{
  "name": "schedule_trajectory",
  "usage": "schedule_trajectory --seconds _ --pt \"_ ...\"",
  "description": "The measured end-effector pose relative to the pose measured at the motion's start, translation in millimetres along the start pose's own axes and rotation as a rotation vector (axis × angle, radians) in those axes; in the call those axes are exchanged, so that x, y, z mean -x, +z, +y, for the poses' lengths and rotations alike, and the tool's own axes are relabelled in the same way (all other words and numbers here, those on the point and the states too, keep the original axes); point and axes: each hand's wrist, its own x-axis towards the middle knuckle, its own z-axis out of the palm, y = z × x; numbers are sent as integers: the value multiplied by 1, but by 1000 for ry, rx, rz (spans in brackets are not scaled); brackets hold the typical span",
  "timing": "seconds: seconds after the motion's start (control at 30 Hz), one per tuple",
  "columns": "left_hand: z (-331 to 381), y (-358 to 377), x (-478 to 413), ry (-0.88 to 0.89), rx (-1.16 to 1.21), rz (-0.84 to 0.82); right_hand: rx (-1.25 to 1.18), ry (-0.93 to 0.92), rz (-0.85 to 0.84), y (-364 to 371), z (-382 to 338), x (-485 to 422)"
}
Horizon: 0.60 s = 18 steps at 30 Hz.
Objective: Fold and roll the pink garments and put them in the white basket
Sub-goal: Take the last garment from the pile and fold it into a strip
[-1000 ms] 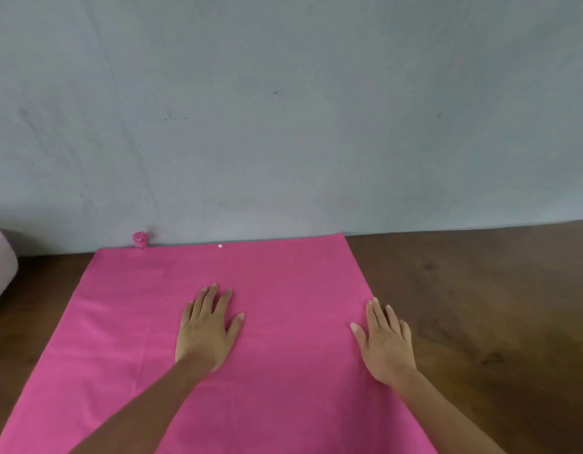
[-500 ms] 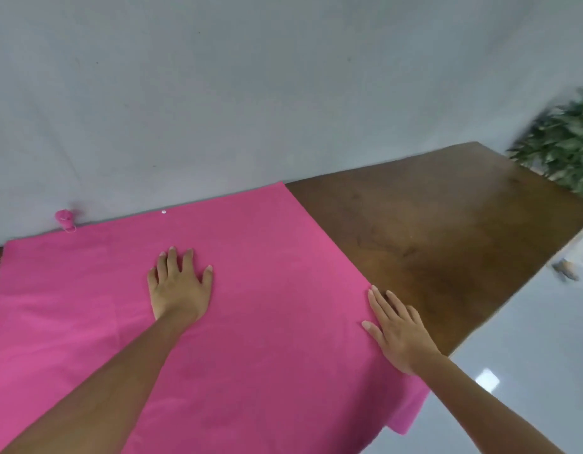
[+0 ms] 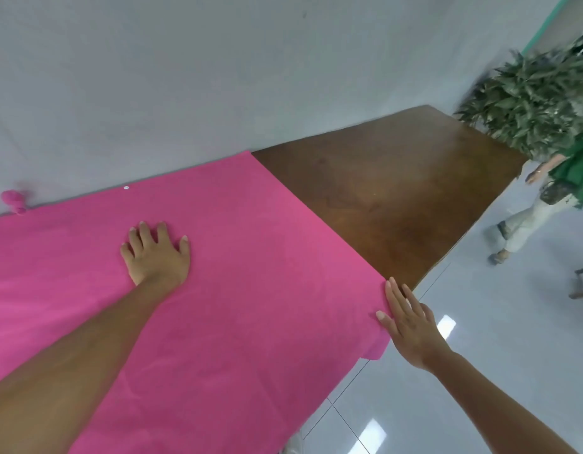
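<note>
I see the pink garment [image 3: 251,290] spread flat over the left part of the brown desk [image 3: 398,198], its near right corner hanging off the edge. My left hand [image 3: 157,257] lies palm down on the cloth, fingers spread. My right hand [image 3: 411,326] is flat and open at the garment's right edge, fingers together, holding nothing. A small white button [image 3: 126,188] sits near the far hem.

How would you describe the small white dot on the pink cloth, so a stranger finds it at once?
Start at the brown wooden table and the flat bright pink cloth on it. Follow its far edge by the wall: the tiny round white dot, the only white mark there.
</note>
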Motion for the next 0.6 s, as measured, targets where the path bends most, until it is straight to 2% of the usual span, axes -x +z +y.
schedule_trajectory --seconds 0.13,0.27,0.4,0.6 --pt "2 0 -6 -25 33 -2 -125 28 67 11 -1 -1" --pt "17 0 -12 -5 0 7 -126 11 89 22 5 -5" --pt "55 5 -12 156 10 -26 -206 8 139 24 3 -5" --pt "151 17 -19 505 95 -107 -268 5 97 21 7 -5"
